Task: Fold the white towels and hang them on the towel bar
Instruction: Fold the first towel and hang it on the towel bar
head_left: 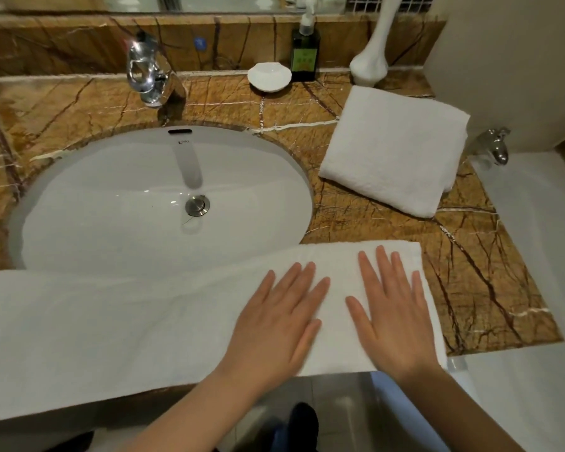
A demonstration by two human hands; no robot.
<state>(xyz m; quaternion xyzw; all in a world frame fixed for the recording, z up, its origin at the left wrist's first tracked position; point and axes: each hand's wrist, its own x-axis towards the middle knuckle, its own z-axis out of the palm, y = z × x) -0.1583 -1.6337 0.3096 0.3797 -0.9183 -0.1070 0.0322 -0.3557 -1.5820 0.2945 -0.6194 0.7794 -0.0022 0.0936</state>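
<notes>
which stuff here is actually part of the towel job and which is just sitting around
Part of the job: long towel laid along the front edge of the counter, with the left hand and right hand pressing flat on it; folded towel to the right of the sink.

Just lying about: faucet, soap dish, pump bottle, the sink itself.

My left hand (278, 321) lies flat, palm down, fingers straight and slightly spread, thumb angled toward the right. My right hand (393, 318) lies flat just beside it, palm down, fingers straight and spread, thumb angled toward the left. The two do not touch.
</notes>
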